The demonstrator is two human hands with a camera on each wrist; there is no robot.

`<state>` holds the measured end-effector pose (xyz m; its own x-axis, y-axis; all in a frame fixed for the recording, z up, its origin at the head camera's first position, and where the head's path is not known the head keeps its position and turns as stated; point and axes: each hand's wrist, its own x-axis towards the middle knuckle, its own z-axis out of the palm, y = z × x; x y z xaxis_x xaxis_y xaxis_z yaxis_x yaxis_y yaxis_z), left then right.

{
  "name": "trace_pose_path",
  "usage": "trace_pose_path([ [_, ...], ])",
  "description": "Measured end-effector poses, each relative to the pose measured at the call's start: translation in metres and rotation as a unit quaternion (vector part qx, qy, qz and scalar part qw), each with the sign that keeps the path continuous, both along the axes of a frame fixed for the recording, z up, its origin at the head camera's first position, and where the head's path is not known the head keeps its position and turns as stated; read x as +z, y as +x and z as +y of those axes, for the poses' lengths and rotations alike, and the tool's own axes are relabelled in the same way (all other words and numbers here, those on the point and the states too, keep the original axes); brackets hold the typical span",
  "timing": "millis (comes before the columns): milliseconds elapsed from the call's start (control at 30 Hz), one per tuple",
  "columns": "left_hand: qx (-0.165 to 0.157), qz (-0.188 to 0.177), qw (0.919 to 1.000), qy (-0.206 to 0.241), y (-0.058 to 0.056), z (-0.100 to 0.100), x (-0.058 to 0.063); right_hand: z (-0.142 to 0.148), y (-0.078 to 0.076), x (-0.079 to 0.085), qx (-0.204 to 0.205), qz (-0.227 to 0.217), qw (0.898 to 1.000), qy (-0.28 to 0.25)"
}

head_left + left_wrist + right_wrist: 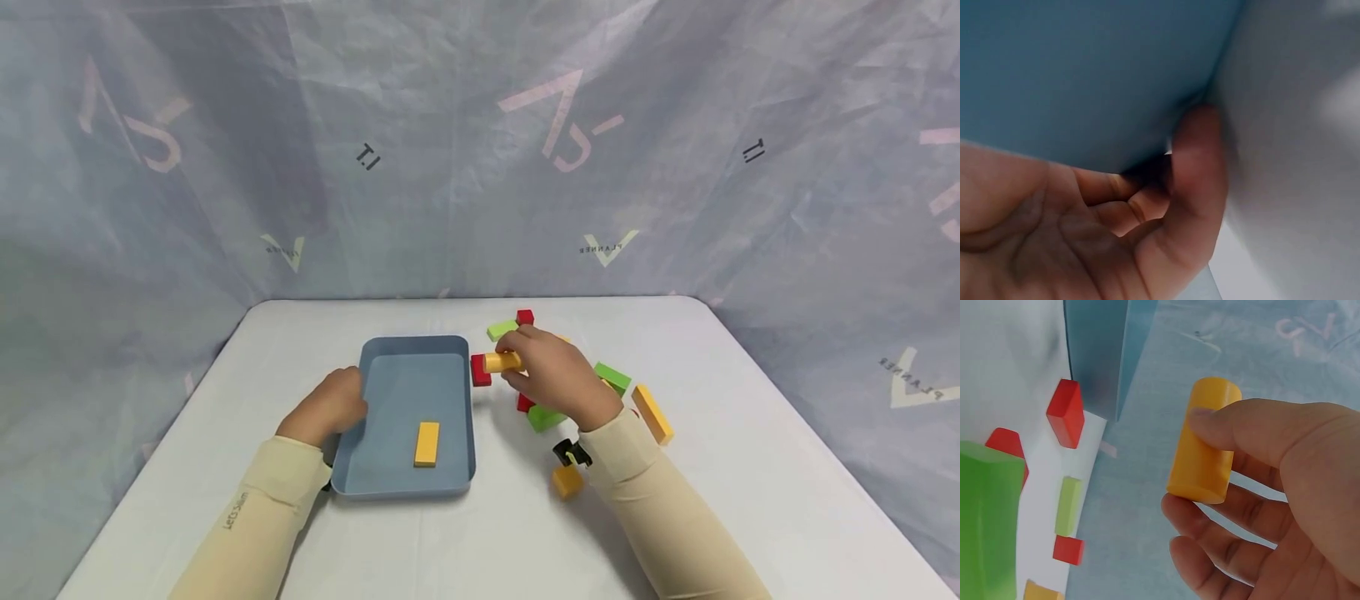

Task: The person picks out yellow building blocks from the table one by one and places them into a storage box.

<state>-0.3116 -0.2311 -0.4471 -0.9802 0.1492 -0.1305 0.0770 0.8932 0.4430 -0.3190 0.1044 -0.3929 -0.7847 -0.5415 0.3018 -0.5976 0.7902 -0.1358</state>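
My left hand holds the left side of a shallow blue-grey tray. In the left wrist view its thumb and curled fingers pinch the tray wall. One yellow rectangular block lies inside the tray, toward the near right. Just beyond the tray's right rim, my right hand holds up a yellow cylinder block, thumb on one side and fingers behind it. Below the cylinder, close by the tray, sits a red block.
Right of the tray, partly under my right hand, lie several green, red and yellow blocks, among them a green block and a long yellow bar. A light green block and a small red block sit farther back. An orange-yellow cube lies nearer.
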Motion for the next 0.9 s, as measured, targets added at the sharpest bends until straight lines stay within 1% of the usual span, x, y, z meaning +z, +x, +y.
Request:
trace_pose_path([
  [167, 0.003, -0.007, 1.0000, 0.005, 0.003, -0.004, 0.001, -0.004, 0.003, 0.005, 0.007, 0.002, 1.000, 0.000],
  [300, 0.007, -0.008, 0.9999, -0.002, 0.005, -0.008, 0.002, -0.007, 0.005, 0.007, 0.017, 0.008, 1.000, 0.002],
  [400, 0.012, -0.005, 0.9998, -0.012, 0.004, -0.008, 0.003, -0.008, 0.005, 0.010, 0.021, 0.014, 1.000, 0.002],
  [567, 0.006, 0.000, 1.0000, -0.007, -0.002, -0.003, 0.003, -0.009, 0.009, 0.015, 0.018, 0.010, 1.000, 0.003],
  [700, 0.007, -0.001, 0.9999, -0.007, -0.004, 0.000, 0.002, -0.012, 0.013, 0.019, 0.028, 0.018, 0.999, -0.004],
  [800, 0.008, -0.003, 0.9999, -0.011, -0.004, -0.001, 0.003, -0.019, 0.015, 0.023, 0.041, 0.027, 0.999, -0.013],
  [900, 0.008, -0.006, 0.9999, -0.008, 0.000, -0.001, 0.003, -0.028, 0.018, 0.029, 0.050, 0.032, 0.998, -0.017],
])
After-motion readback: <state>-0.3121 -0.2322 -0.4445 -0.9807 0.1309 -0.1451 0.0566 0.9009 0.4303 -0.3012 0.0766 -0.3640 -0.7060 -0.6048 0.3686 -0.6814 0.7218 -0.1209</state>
